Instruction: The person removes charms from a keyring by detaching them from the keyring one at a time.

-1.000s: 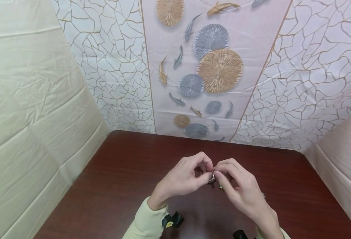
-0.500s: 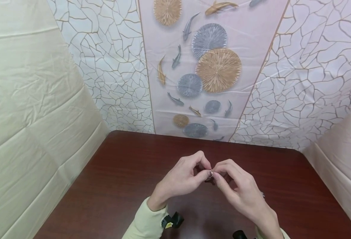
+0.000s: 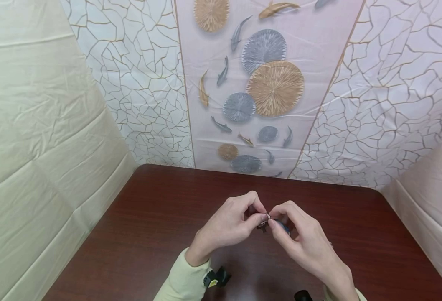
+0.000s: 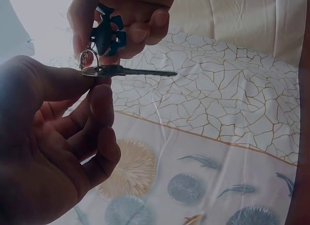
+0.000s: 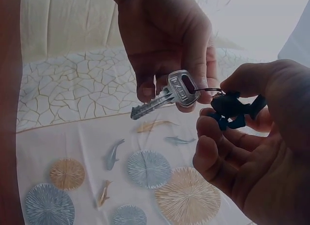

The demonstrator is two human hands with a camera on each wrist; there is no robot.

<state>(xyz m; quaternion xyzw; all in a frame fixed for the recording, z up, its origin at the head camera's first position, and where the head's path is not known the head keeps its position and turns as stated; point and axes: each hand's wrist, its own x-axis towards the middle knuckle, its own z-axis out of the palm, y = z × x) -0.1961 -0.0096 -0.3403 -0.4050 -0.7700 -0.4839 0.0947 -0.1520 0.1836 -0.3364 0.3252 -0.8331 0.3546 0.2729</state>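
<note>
My left hand pinches a silver key by its head, between thumb and fingers. In the left wrist view the key is seen nearly edge-on, its blade pointing away from the palm. A thin metal key ring passes through the hole in the key's head. My right hand pinches this ring with thumb and index finger, its fingertips close to the left ones. From the ring's short chain hangs a dark blue animal-shaped keychain figure, lying against the right fingers. Fingertips partly hide the ring.
Both hands are above a dark red-brown wooden table. Behind it hangs a patterned cloth with fish and round leaves. Cream cloth closes the left side. A black wrist camera mount sits on the left sleeve.
Both hands stay almost in place, with small fingertip shifts at the ring. The blue keychain figure now shows between the right thumb and fingers in the head view.
</note>
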